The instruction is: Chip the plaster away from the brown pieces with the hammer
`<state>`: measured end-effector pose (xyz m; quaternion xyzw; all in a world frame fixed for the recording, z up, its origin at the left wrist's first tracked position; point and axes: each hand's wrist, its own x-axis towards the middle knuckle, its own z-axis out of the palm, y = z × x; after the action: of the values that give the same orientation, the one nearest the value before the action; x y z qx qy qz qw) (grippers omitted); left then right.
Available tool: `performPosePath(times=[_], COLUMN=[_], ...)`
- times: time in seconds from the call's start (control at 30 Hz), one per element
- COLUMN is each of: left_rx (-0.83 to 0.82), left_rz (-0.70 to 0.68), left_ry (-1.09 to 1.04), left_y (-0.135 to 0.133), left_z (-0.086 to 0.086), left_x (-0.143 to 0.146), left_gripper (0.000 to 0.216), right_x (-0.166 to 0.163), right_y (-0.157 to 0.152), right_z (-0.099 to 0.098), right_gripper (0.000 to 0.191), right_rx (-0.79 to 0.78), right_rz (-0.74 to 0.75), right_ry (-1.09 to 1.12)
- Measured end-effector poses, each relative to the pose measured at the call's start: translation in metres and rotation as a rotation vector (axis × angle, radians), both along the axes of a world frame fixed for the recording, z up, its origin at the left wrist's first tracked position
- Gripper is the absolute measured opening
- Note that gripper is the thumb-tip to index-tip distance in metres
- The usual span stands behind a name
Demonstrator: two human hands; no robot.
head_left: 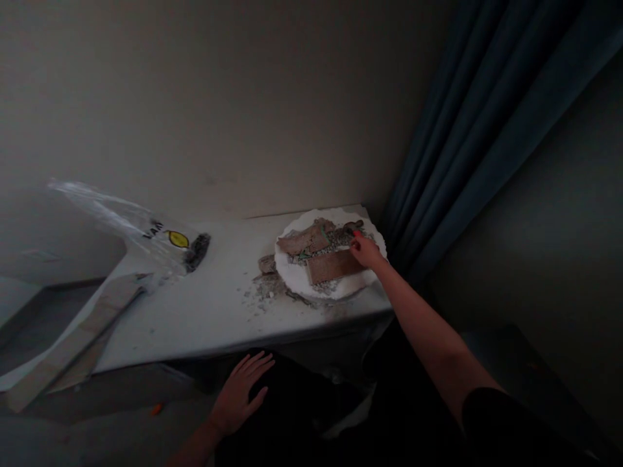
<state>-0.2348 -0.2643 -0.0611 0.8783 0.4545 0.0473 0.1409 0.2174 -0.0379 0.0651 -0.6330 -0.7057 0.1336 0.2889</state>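
My right hand (pixel 366 251) reaches to the far right of a white table (pixel 214 305) and rests on a round white plate (pixel 296 275). Its fingers are curled together around a small dark piece (pixel 351 227) at the plate's far edge. The plate holds brown tile-like slabs (pixel 333 265) and small mosaic bits (pixel 311 254). My left hand (pixel 239 392) lies flat with fingers spread on a dark surface, probably my lap, below the table's front edge. It holds nothing.
A clear plastic bag (pixel 141 230) with a yellow label and dark contents lies at the table's left. Long pale strips (pixel 73 344) lean off the left end. Crumbs and debris (pixel 263 292) lie beside the plate. A dark blue curtain (pixel 477 130) hangs at right.
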Motion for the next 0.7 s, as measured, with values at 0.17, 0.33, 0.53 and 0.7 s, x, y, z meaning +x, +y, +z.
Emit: performPosePath(times=[0.17, 0.33, 0.53, 0.7], left_rx=[-0.012, 0.060, 0.140, 0.072], left_rz=[0.111, 0.402, 0.469, 0.237], left_ry=[0.060, 0.079, 0.021, 0.043], left_y=[-0.013, -0.056, -0.126, -0.109], left_z=[-0.021, -0.041, -0.033, -0.015], left_x=[-0.022, -0.034, -0.011, -0.001], left_gripper=[0.053, 0.056, 0.087, 0.091], right_x=[-0.007, 0.000, -0.003, 0.004], right_y=[0.025, 0.034, 0.043, 0.036], right_z=[-0.022, -0.033, -0.030, -0.029], right_gripper=[0.021, 0.022, 0.022, 0.019], right_rx=[-0.066, -0.127, -0.115, -0.100], right_rz=[0.085, 0.169, 0.218, 0.255], right_ry=[0.008, 0.006, 0.013, 0.008])
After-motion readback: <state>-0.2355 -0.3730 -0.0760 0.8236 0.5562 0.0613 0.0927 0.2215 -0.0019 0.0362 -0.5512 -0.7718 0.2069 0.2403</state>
